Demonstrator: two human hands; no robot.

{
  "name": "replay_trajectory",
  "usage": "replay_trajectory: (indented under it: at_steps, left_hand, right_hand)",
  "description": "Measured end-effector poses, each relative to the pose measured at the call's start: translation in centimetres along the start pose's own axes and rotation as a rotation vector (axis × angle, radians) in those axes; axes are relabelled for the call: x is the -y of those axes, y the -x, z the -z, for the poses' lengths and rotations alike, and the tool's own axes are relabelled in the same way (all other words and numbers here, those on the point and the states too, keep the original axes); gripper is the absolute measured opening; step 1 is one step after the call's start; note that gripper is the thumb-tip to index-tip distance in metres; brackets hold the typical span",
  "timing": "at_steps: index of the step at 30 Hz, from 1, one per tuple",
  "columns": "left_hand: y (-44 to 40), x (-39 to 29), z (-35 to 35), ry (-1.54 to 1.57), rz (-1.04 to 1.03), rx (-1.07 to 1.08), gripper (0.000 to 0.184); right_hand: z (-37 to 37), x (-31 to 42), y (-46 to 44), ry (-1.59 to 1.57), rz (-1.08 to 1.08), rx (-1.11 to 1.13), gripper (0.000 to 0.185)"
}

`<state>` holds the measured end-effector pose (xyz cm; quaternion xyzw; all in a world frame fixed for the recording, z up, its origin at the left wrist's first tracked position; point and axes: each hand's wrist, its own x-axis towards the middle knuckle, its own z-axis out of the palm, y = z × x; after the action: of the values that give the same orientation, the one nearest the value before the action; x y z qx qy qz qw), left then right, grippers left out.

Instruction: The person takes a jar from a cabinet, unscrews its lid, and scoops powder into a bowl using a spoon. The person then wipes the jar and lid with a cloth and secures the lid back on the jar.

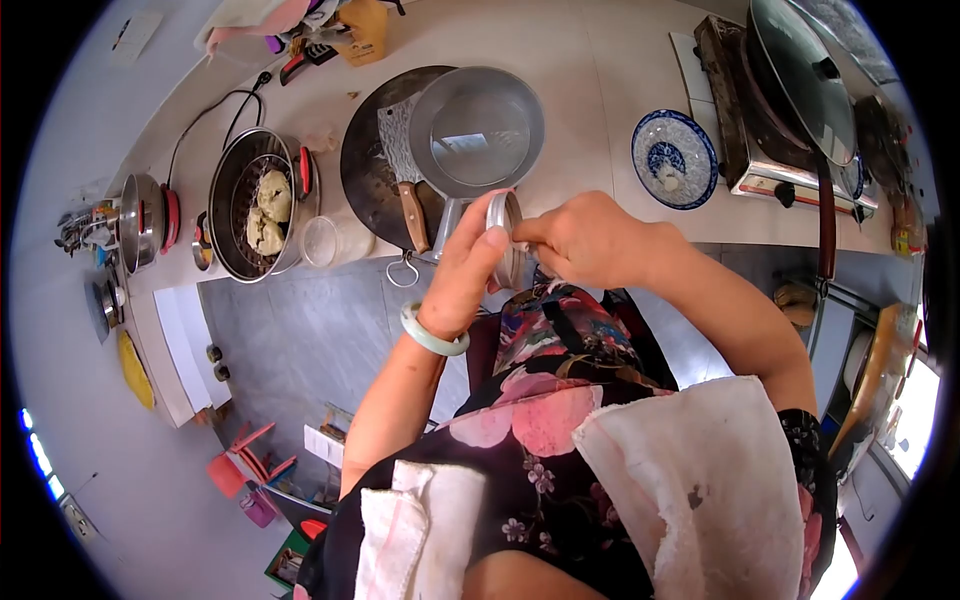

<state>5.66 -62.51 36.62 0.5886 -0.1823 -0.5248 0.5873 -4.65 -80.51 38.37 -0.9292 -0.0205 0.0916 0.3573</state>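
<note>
My left hand (465,262), with a pale bangle at the wrist, grips a small round container with a silvery rim (507,240), tilted on its side so its contents are hidden. At the container's right side is my right hand (590,238), its fingers curled in and the index finger at the rim; whatever it pinches is too small to tell. Just beyond both hands sits a grey pan (477,130), its handle pointing toward me. It overlaps a round dark board (365,150), on which a cleaver with a wooden handle (412,215) also lies.
To the left stand a metal pot (222,215) with pale dough-like lumps (270,210) on a rack, and a clear cup (322,242). A blue-and-white plate (675,160) lies right of the pan. Farther right, a gas stove (775,180) carries a wok under a glass lid (805,70).
</note>
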Motion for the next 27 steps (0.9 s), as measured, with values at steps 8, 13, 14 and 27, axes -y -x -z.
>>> replay_trajectory:
  at_steps: [8, 13, 14, 27]
  left_hand:
    - [0.2, 0.7, 0.4, -0.059, -0.102, -0.092, 0.059]
    - [0.3, 1.8, 1.5, -0.129, -0.137, -0.113, 0.065]
    - [0.4, 2.1, 1.6, -0.127, -0.122, -0.112, 0.068]
    - [6.9, 3.6, 4.4, 0.965, -0.114, 0.100, 0.090]
  right_hand:
    - [-1.0, 1.0, -0.9, -0.582, -0.177, 0.203, 0.027]
    - [-1.4, -0.6, -0.3, -0.910, -0.243, 0.088, 0.025]
    - [-1.2, -1.1, 0.0, -0.971, -0.278, 0.027, 0.025]
    - [-9.8, -10.5, 1.5, -0.305, -0.550, -0.478, 0.029]
